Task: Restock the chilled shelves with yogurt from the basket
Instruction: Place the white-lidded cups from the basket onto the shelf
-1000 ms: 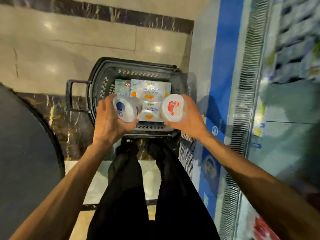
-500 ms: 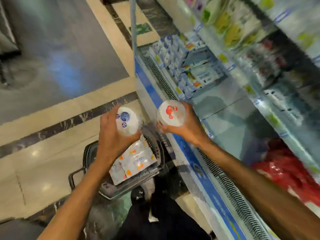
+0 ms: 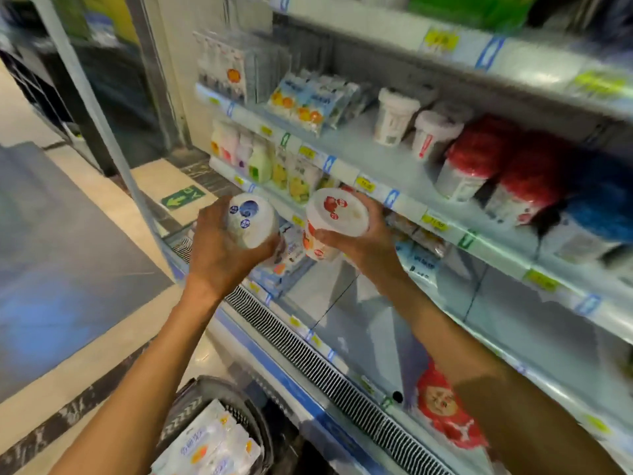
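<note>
The basket [image 3: 205, 387] sat on the floor at lower left, with packs in it. Above it the left hand [image 3: 219, 258] was wrapped round a blue tub [image 3: 251, 219]. Just beside it the right hand [image 3: 366, 248] clasped a red tub [image 3: 337, 214]. Both tubs were held before the shelves, not yet on one. The step looked like carrying stock over. Next, each tub would likely need setting upright by the white tubs [image 3: 395, 116] on the shelf [image 3: 383, 159] further right.

One blue-lid tub [image 3: 251, 221], one red-lid tub [image 3: 337, 212], one basket [image 3: 186, 411]
</note>
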